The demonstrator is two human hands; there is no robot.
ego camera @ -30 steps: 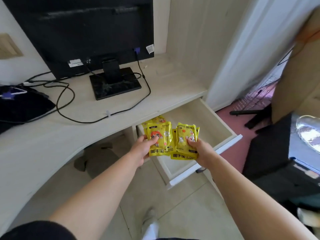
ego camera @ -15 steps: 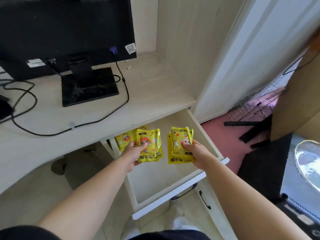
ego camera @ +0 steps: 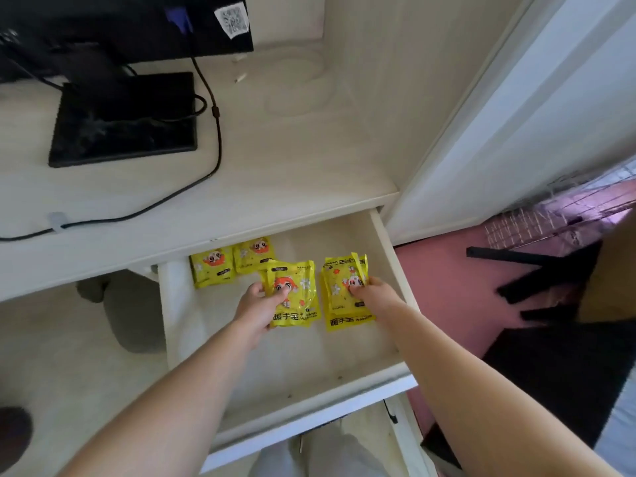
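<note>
Compared with half a second earlier, the left bundle and the right bundle of yellow packets are being held lower inside the open drawer. Two loose packets at its back left are now being shown clear of them. The left bundle is being pinched by the left hand, thumb on top, and the right bundle is being gripped by the right hand. The pale desk is being occupied by a monitor base and a black cable. Pink floor is being shown to the right.

Likely a home study corner: a pale wood-grain desk carries a black flat-based computer monitor and trailing black cable, beside a white door.
</note>
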